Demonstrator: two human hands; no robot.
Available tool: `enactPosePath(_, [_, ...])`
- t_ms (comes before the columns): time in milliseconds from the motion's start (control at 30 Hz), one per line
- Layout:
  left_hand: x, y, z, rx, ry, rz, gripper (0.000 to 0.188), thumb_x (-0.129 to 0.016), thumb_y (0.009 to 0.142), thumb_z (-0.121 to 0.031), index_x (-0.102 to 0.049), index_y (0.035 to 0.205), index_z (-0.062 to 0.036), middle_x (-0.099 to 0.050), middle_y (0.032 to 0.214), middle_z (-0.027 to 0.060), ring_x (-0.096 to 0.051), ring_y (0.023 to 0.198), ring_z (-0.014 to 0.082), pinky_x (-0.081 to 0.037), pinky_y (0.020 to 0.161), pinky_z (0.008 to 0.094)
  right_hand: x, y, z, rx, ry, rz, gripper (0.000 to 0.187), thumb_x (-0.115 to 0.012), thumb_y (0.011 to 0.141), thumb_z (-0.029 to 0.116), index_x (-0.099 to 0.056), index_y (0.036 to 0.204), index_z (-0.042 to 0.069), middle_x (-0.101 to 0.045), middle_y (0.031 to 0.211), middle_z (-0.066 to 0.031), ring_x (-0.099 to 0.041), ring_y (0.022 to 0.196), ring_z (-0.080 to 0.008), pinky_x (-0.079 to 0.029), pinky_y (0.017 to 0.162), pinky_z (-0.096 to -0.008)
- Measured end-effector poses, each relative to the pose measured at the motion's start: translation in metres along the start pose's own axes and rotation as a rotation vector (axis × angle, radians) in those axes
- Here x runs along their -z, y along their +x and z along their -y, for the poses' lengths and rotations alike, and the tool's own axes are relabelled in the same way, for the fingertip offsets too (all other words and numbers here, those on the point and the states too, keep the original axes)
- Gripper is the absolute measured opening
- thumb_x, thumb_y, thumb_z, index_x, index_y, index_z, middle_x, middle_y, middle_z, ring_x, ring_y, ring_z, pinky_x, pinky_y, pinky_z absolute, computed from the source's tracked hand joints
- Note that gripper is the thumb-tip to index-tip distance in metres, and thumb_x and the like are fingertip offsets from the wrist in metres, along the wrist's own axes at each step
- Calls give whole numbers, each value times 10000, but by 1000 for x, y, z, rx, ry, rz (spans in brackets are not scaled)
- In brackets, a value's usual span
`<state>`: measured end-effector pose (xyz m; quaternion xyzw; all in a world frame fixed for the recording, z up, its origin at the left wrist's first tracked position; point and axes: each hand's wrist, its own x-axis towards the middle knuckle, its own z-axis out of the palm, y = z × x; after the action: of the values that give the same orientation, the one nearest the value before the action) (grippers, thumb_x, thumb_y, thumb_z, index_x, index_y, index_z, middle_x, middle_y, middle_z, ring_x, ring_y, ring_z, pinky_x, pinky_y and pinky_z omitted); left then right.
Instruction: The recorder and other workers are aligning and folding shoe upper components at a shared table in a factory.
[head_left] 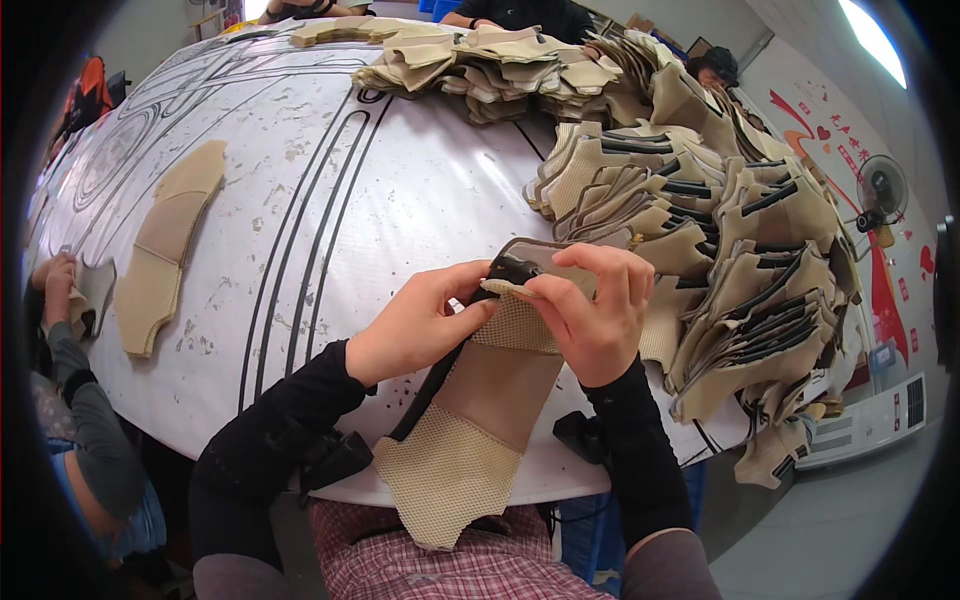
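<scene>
A long beige fabric piece (505, 385), with mesh ends and a smoother middle band, hangs over the near table edge toward my lap. Its far end is folded up between my hands, and a dark strip (515, 268) shows there. My left hand (418, 315) pinches the left side of this fold between thumb and fingers. From the right, my right hand (600, 308) grips the folded mesh edge with thumb and forefinger, its other fingers curled above. A black edge runs down the piece's left side. The fingers partly hide the fold.
Large stacks of similar beige pieces (760, 310) with black strips fill the right side. Another heap (490, 70) lies at the far side. A single piece (165, 245) rests on the white table (420, 180) at left. Other people sit around the table; a fan (882, 190) stands at right.
</scene>
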<state>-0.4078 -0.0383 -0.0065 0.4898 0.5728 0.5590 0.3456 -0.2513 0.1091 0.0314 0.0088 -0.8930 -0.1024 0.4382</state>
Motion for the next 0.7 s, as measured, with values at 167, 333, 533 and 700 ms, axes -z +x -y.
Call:
enactPosePath(167, [-1, 3, 1, -16, 35, -3, 413, -607, 940, -101, -584, 1348, -38, -672, 1030, 23, -570, 839, 68, -490, 685, 242, -5, -1, 1, -30, -25, -51, 252, -832, 711, 173, -699, 925, 188, -600, 1108, 9, -551, 1026, -228, -414, 885, -386])
enactPosePath(333, [-4, 1, 8, -8, -35, 17, 415, -606, 941, -91, -575, 1350, -34, -674, 1010, 50, -565, 786, 74, -493, 673, 248, -8, 3, 8, -56, 1, -74, 249, -832, 714, 168, -692, 920, 185, -600, 1117, 4, -553, 1026, -243, -416, 890, -394])
enactPosePath(533, [-2, 2, -5, 47, -191, 20, 392, -587, 992, -75, -510, 1368, 2, -628, 1190, 19, -562, 1072, 52, -489, 903, 251, 0, 1, 4, -144, 27, -58, 211, -828, 753, 179, -680, 902, 168, -602, 1150, -4, -546, 1054, -250, -396, 898, -383])
enactPosePath(700, [-6, 0, -1, -31, -329, 18, 351, -576, 990, -59, -529, 1322, 43, -619, 1140, 19, -547, 1029, 55, -463, 905, 233, -4, 4, 8, -123, 4, -70, 215, -828, 762, 192, -674, 907, 151, -602, 1186, -16, -537, 1076, -249, -379, 918, -384])
